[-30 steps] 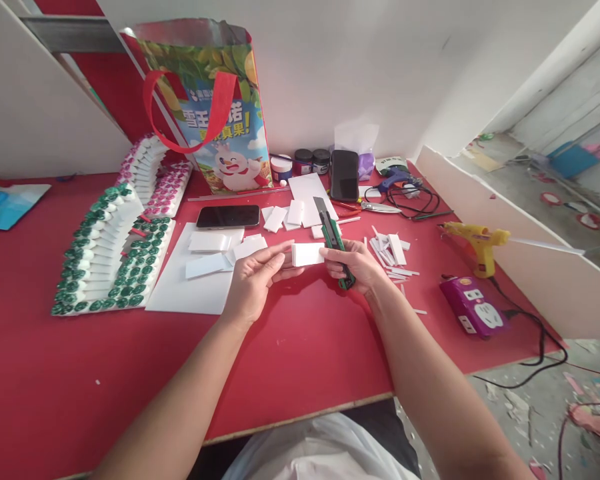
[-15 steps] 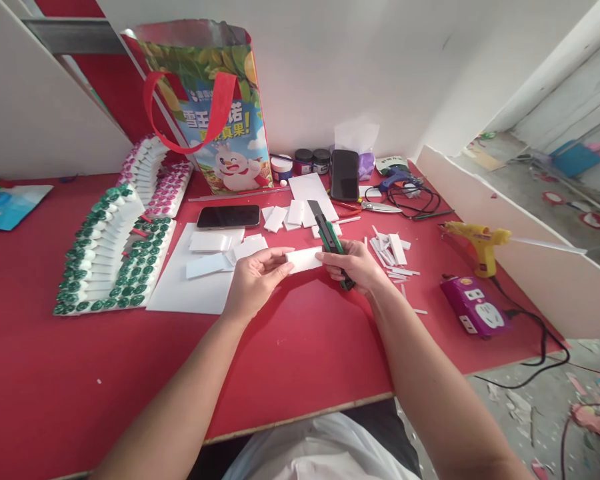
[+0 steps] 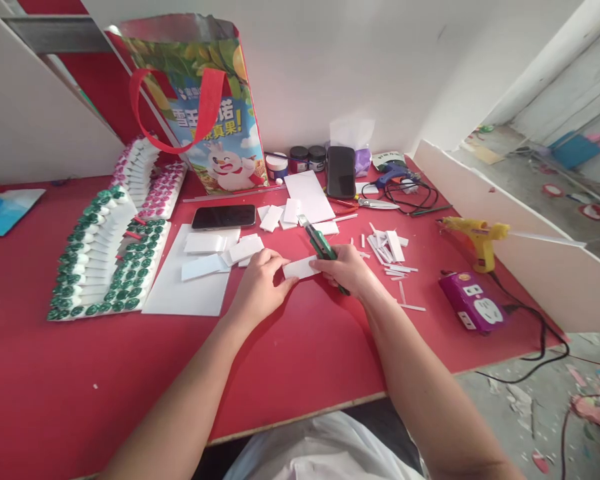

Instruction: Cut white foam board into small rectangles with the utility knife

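Observation:
My left hand (image 3: 261, 281) is closed, pinching the left end of a small white rectangular foam board piece (image 3: 300, 268) low over the red table. My right hand (image 3: 349, 272) is wrapped around a green utility knife (image 3: 322, 245), whose blade end points away and up to the left. The thumb and fingers of that same hand also touch the right end of the piece. Left of my hands, several white cut pieces (image 3: 203, 267) lie on a larger white sheet (image 3: 180, 300). Thin white offcuts (image 3: 380, 250) are scattered to the right of the knife.
A black phone (image 3: 224, 216) lies behind the sheet, near a printed bag (image 3: 200, 107). Two decorated white models (image 3: 135, 280) stand at left. Scissors (image 3: 377, 203), paint jars (image 3: 300, 159) and another phone (image 3: 341, 172) are at the back. A yellow glue gun (image 3: 480, 237) and purple power socket (image 3: 473, 301) are at right.
Both hands have lowered the white piece slightly toward the tabletop, and it now lies flatter. The knife has shifted a little left and tilted further left. Small offcuts near the knife show more.

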{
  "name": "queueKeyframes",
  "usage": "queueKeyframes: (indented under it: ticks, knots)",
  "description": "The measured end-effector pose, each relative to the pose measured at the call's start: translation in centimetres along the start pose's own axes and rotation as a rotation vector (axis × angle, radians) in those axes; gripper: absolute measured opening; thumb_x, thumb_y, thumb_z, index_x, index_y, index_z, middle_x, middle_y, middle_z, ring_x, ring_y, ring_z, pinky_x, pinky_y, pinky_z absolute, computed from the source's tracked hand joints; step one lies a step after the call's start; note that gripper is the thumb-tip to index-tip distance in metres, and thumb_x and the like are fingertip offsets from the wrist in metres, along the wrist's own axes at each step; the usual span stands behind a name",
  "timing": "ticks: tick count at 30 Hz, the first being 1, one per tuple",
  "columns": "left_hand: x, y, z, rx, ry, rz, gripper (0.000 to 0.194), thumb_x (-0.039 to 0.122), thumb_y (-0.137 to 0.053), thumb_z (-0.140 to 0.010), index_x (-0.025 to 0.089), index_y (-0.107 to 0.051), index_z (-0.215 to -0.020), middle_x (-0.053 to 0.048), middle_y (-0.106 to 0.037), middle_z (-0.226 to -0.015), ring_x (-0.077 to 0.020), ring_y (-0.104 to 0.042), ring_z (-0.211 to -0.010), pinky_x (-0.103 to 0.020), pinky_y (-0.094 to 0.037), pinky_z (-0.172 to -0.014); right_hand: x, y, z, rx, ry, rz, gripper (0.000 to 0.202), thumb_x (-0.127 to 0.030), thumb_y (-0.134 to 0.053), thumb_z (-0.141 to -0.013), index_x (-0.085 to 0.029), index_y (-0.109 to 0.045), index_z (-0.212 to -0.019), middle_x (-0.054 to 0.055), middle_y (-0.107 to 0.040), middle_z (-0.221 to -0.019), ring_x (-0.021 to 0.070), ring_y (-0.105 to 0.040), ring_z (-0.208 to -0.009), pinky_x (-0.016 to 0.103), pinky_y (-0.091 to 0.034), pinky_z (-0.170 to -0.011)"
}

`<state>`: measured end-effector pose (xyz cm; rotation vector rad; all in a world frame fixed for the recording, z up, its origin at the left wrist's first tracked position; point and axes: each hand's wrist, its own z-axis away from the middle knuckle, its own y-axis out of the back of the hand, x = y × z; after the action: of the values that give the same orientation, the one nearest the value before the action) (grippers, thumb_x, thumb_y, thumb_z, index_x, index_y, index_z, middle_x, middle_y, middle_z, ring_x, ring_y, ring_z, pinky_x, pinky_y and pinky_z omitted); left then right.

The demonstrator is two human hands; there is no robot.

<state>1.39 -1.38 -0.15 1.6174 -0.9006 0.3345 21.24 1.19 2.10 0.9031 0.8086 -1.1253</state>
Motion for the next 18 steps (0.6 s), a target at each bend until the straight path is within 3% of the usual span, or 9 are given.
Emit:
queueKeyframes:
  ticks: [6, 12, 18]
  knots:
    - [0.4, -1.4, -0.2, 0.050, -0.222, -0.088, 0.036, 0.017, -0.064, -0.090, 0.018, -0.061, -0.127, -0.010, -0.066, -0.111, -0.0273, -0.060, -0.105, -0.046, -0.052, -0.096, 0.4, -0.1, -0.4, 0.043, 0.020, 0.107, 0.023, -0.026, -0.066, -0.069, -0.021, -0.046, -0.061, -0.008, -0.041, -0.045, 0.0074, -0.036, -0.039, 0.023, -0.024, -0.039]
    - [1.3, -1.9, -0.6, 0.098, -0.265, -0.109, 0.022, 0.019, -0.062, -0.093, 0.017, -0.063, -0.115, -0.010, -0.067, -0.107, -0.0252, -0.062, -0.101, -0.041, -0.054, -0.090, 0.2, -0.1, -0.6, 0.072, 0.019, 0.196, 0.024, -0.025, -0.065, -0.070, -0.021, -0.044, -0.061, -0.008, -0.037, -0.045, 0.0076, -0.036, -0.042, 0.023, -0.024, -0.042]
    - [1.1, -2.0, -0.8, 0.129, -0.371, -0.192, 0.010, 0.012, -0.057, -0.094, 0.017, -0.066, -0.095, -0.010, -0.069, -0.101, -0.0233, -0.063, -0.093, -0.036, -0.054, -0.082, -0.5, -0.1, -0.7, 0.088, -0.003, 0.329, 0.018, -0.027, -0.067, -0.072, -0.019, -0.051, -0.067, -0.007, -0.042, -0.048, 0.0083, -0.039, -0.045, 0.022, -0.027, -0.044]
